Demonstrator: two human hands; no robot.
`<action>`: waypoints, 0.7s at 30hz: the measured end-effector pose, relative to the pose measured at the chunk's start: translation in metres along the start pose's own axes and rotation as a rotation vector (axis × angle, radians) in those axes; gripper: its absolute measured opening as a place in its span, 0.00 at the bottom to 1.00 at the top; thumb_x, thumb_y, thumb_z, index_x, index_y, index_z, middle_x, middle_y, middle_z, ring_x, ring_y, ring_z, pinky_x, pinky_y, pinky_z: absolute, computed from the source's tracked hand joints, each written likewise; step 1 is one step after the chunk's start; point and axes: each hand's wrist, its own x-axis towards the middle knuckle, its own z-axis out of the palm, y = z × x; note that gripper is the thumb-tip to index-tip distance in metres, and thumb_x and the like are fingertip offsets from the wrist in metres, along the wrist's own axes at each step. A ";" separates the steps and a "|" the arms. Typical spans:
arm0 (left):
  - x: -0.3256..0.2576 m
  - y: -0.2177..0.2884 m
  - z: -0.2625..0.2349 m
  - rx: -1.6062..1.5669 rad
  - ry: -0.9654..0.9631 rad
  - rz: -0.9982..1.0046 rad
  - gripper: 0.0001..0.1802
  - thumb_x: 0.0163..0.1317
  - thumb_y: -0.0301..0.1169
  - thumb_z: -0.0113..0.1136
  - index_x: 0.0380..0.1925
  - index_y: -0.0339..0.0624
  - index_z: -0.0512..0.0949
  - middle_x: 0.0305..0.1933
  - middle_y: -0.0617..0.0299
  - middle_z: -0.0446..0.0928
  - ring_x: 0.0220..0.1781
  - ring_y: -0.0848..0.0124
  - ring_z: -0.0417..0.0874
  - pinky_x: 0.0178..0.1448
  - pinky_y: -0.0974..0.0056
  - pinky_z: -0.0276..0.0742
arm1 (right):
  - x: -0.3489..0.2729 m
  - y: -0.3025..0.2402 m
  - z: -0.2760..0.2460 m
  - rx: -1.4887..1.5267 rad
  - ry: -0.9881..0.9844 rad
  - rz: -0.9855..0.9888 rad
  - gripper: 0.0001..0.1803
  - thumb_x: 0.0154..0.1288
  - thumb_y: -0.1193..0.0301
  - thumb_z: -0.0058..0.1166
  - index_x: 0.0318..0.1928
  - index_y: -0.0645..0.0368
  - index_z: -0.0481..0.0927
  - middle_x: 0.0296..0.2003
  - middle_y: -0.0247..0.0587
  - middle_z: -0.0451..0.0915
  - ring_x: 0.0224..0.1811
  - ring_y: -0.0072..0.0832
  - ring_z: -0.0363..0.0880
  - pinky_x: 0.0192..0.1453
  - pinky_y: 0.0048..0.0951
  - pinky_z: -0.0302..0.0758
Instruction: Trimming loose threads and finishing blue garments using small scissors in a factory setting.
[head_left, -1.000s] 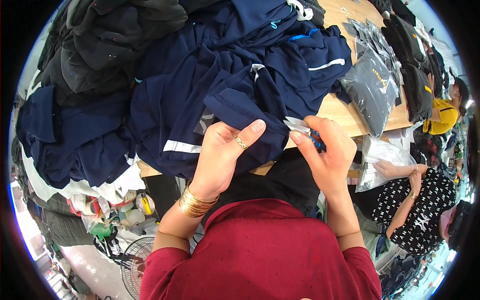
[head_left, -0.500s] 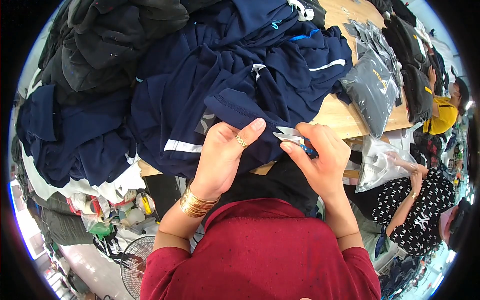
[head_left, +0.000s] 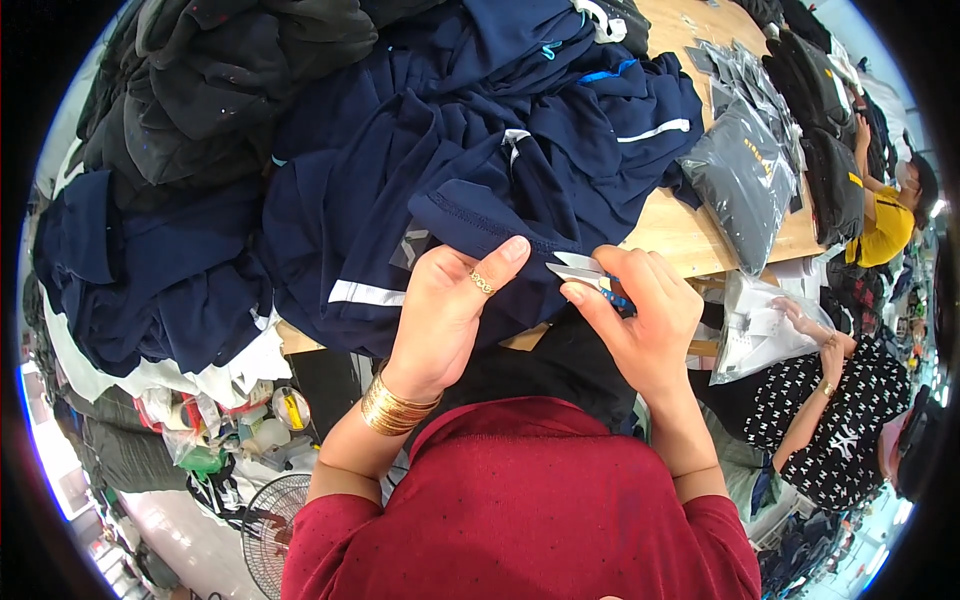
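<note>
Fabric filled most of the wooden table (head_left: 690, 235): a heap of navy blue garments (head_left: 470, 150) with pale reflective stripes, and darker black clothing (head_left: 230, 80) piled at the far left. The person, in a dark red top, worked at the near edge of the table. The left hand (head_left: 450, 305) gripped a folded hem of one navy garment (head_left: 480, 225), thumb on top and fingers tucked beneath the cloth, so the hand was closed on the fabric. A ring sat on that thumb, and a stack of gold bangles (head_left: 395, 405) circled the wrist. The right hand (head_left: 640, 320) was just beside it, fingers curled around a small pair of thread snips (head_left: 585, 275) with a blue grip. The metal blades pointed left toward the hem and the left thumb, and lay close to the cloth; whether they touched it could not be told. The blades looked slightly apart.

Grey plastic-wrapped packets (head_left: 745, 170) lay on the right part of the table, near the navy heap. Beyond the table's right edge, another person in a black patterned top handled a clear plastic bag (head_left: 755, 335), and a further person in yellow (head_left: 880, 225) sat behind. A fan (head_left: 275, 520) stood on the floor at lower left.
</note>
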 end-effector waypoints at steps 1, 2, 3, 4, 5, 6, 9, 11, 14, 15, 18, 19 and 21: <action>0.000 0.000 0.000 0.007 -0.006 0.001 0.10 0.62 0.30 0.54 0.39 0.35 0.76 0.40 0.60 0.78 0.44 0.72 0.78 0.55 0.63 0.69 | 0.000 0.000 0.000 -0.001 0.013 -0.010 0.16 0.46 0.63 0.66 0.32 0.58 0.77 0.20 0.32 0.72 0.18 0.27 0.68 0.22 0.26 0.64; 0.000 0.000 0.000 0.014 -0.013 0.003 0.10 0.62 0.30 0.54 0.39 0.35 0.76 0.40 0.59 0.78 0.44 0.72 0.78 0.55 0.63 0.69 | 0.000 0.000 0.000 -0.002 0.014 -0.009 0.16 0.46 0.63 0.66 0.32 0.58 0.77 0.20 0.32 0.72 0.18 0.27 0.68 0.22 0.26 0.64; 0.000 0.000 0.000 0.015 -0.014 0.002 0.10 0.62 0.30 0.54 0.39 0.35 0.76 0.40 0.59 0.78 0.44 0.72 0.78 0.55 0.63 0.69 | 0.001 0.000 0.000 -0.017 0.008 -0.018 0.16 0.46 0.62 0.66 0.32 0.58 0.77 0.20 0.32 0.72 0.18 0.27 0.68 0.21 0.26 0.64; 0.000 -0.001 0.000 0.024 -0.007 0.006 0.10 0.62 0.30 0.54 0.38 0.35 0.76 0.40 0.59 0.78 0.43 0.72 0.78 0.55 0.63 0.69 | 0.001 0.000 -0.001 -0.032 0.003 -0.027 0.16 0.46 0.62 0.66 0.32 0.58 0.77 0.20 0.32 0.72 0.18 0.27 0.68 0.21 0.26 0.64; 0.000 -0.001 0.000 0.033 -0.001 0.010 0.10 0.62 0.30 0.54 0.38 0.35 0.76 0.39 0.59 0.78 0.43 0.72 0.78 0.55 0.64 0.69 | 0.001 0.000 -0.001 -0.032 0.004 -0.026 0.16 0.46 0.62 0.66 0.32 0.58 0.77 0.20 0.32 0.72 0.18 0.27 0.68 0.21 0.26 0.64; 0.000 -0.001 0.000 0.034 -0.001 0.010 0.10 0.62 0.30 0.54 0.38 0.35 0.76 0.39 0.59 0.78 0.43 0.72 0.78 0.55 0.64 0.69 | 0.002 0.000 -0.001 -0.037 0.005 -0.033 0.16 0.46 0.62 0.66 0.32 0.58 0.77 0.20 0.32 0.72 0.18 0.27 0.68 0.21 0.26 0.64; 0.001 -0.001 0.000 0.035 -0.002 0.006 0.09 0.62 0.30 0.54 0.38 0.35 0.76 0.39 0.60 0.78 0.43 0.73 0.78 0.54 0.64 0.69 | 0.002 0.001 0.000 -0.035 0.014 -0.035 0.16 0.46 0.62 0.66 0.32 0.58 0.77 0.20 0.32 0.72 0.18 0.27 0.67 0.21 0.26 0.63; 0.000 -0.001 0.000 0.047 -0.006 0.023 0.09 0.62 0.30 0.54 0.38 0.36 0.76 0.39 0.60 0.78 0.42 0.73 0.78 0.54 0.64 0.69 | 0.002 0.001 0.000 -0.028 0.020 -0.031 0.16 0.46 0.62 0.66 0.32 0.58 0.77 0.20 0.32 0.72 0.18 0.27 0.67 0.21 0.26 0.63; 0.000 -0.001 0.000 0.044 -0.013 0.014 0.08 0.62 0.29 0.54 0.37 0.36 0.76 0.38 0.61 0.78 0.42 0.74 0.77 0.54 0.65 0.69 | 0.003 0.000 -0.001 -0.043 0.018 -0.038 0.16 0.46 0.62 0.66 0.32 0.57 0.78 0.20 0.32 0.72 0.18 0.27 0.67 0.21 0.26 0.64; 0.000 -0.001 0.000 0.044 -0.014 0.013 0.08 0.62 0.29 0.54 0.37 0.36 0.76 0.38 0.61 0.78 0.42 0.74 0.77 0.54 0.65 0.69 | 0.003 0.000 -0.001 -0.049 -0.001 -0.038 0.16 0.46 0.62 0.66 0.32 0.57 0.78 0.20 0.32 0.72 0.18 0.27 0.67 0.21 0.26 0.64; 0.001 0.000 0.000 0.063 -0.017 0.012 0.07 0.62 0.28 0.54 0.37 0.36 0.76 0.39 0.62 0.78 0.42 0.74 0.77 0.53 0.65 0.69 | 0.002 0.004 -0.002 -0.032 -0.006 -0.031 0.16 0.46 0.63 0.66 0.32 0.57 0.77 0.20 0.32 0.72 0.18 0.26 0.68 0.22 0.25 0.64; 0.001 0.000 0.002 0.046 0.004 0.019 0.06 0.61 0.28 0.56 0.35 0.37 0.77 0.36 0.65 0.78 0.39 0.79 0.75 0.49 0.70 0.69 | 0.002 0.004 -0.001 -0.008 0.007 -0.025 0.16 0.46 0.63 0.66 0.32 0.58 0.77 0.20 0.32 0.72 0.19 0.25 0.68 0.22 0.24 0.65; 0.000 0.001 0.003 0.030 0.025 0.026 0.05 0.60 0.28 0.57 0.33 0.39 0.77 0.33 0.69 0.77 0.36 0.83 0.73 0.45 0.74 0.68 | 0.004 -0.002 -0.006 0.104 -0.020 0.243 0.18 0.46 0.63 0.67 0.34 0.58 0.77 0.21 0.32 0.73 0.19 0.21 0.67 0.23 0.21 0.65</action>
